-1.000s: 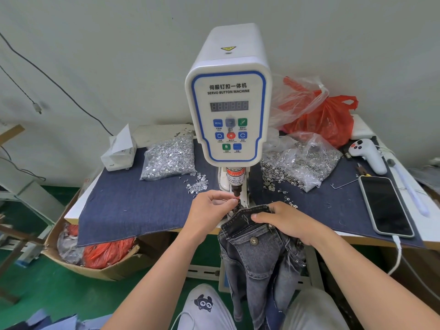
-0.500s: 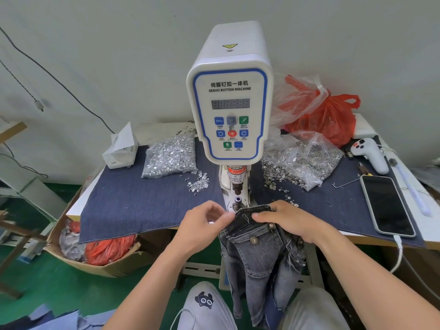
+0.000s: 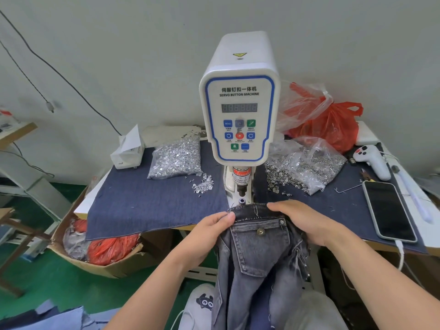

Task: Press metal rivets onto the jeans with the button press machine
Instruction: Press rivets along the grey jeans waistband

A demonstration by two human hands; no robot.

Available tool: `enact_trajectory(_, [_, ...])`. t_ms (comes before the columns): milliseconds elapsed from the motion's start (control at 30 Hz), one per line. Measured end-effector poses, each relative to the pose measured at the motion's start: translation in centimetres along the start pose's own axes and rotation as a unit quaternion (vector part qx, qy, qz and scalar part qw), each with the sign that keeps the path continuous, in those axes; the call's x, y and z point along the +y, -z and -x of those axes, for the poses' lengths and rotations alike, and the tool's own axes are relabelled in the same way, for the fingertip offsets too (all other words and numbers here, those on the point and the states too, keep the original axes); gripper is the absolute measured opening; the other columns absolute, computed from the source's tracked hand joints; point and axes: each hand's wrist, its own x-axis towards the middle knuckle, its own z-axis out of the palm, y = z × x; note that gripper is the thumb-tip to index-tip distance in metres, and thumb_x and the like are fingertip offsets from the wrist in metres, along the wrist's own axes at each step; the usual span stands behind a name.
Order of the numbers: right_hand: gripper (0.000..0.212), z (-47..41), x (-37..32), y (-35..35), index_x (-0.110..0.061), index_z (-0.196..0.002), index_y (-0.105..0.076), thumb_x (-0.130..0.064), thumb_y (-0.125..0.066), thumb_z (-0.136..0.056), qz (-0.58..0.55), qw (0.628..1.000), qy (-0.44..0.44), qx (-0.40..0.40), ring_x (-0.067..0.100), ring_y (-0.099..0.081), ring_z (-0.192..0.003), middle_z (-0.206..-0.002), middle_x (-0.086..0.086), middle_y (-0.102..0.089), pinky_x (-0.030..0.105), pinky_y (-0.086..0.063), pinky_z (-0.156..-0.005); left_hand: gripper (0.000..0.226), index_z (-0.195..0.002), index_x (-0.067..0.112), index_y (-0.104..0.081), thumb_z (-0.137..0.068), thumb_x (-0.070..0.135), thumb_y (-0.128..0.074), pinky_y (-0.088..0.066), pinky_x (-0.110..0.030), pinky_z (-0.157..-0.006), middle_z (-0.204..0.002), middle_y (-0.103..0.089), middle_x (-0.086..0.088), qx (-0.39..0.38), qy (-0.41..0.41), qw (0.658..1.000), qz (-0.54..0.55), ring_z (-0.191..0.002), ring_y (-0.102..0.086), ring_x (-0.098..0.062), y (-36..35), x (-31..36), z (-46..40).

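Head view: my left hand [image 3: 209, 231] pinches the grey jeans [image 3: 258, 253] waistband, right hand [image 3: 307, 222] lies flat on it, below the press [image 3: 239, 115] labelled "SERVO BUTTON MACHINE".

- Button press machine [image 3: 239, 115] stands mid-worktop [image 3: 404, 244].
- Bag of rivets [image 3: 176, 158] lies left of it.
- Phone [image 3: 389, 210] lies far right.
- Jeans [image 3: 259, 253] hang before the machine.
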Motion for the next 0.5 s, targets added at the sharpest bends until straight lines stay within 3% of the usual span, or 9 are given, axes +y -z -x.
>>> enact_trajectory(133, [0.03,-0.4,-0.6,-0.1,-0.032,-0.106,-0.08,-0.047,-0.054,-0.101,0.056,0.998,0.005,0.03,0.014,-0.075,-0.103,-0.11,-0.006,-0.079,0.043,-0.048,-0.109,0.046,-0.118,0.007,-0.077,-0.107,0.047,-0.055,-0.048,-0.05,-0.114,-0.118,-0.079,-0.011,0.069,0.017,0.997,-0.001,-0.115,-0.074,-0.028,-0.8,1.3,-1.2])
enact_trajectory(300, [0.03,-0.9,-0.9,0.0,-0.021,-0.104,-0.081,-0.039,-0.057,-0.101,-0.003,0.999,0.016,0.028,0.026,-0.075,-0.103,-0.111,0.009,-0.078,0.04,-0.056,-0.095,0.046,-0.111,-0.001,-0.067,-0.109,0.043,-0.055,-0.049,-0.054,-0.111,-0.111,-0.079,-0.014,0.126,-0.013,0.99,-0.054,-0.112,-0.074,-0.03,-0.6,2.3,-2.2])
enact_trajectory(400, [0.028,-1.2,-1.1,-0.7,-0.032,-0.098,-0.082,-0.041,-0.055,-0.103,0.008,0.997,0.043,0.057,0.012,-0.076,-0.097,-0.107,-0.003,-0.079,0.03,-0.054,-0.083,0.036,-0.101,0.012,-0.067,-0.108,0.045,-0.056,-0.052,-0.052,-0.105,-0.104,-0.08,-0.011,0.151,-0.022,0.986,-0.066,-0.1,-0.074,-0.024,-0.4,2.6,-2.8])
enact_trajectory(500, [0.026,-1.9,-1.4,-1.4,-0.036,-0.092,-0.082,-0.042,-0.059,-0.101,0.004,0.992,0.049,0.117,0.005,-0.076,-0.089,-0.1,-0.01,-0.08,0.028,-0.053,-0.081,0.043,-0.102,0.008,-0.066,-0.107,0.049,-0.054,-0.054,-0.05,-0.097,-0.101,-0.078,-0.014,0.182,-0.035,0.978,-0.095,-0.096,-0.071,-0.026,-0.7,3.0,-3.4])
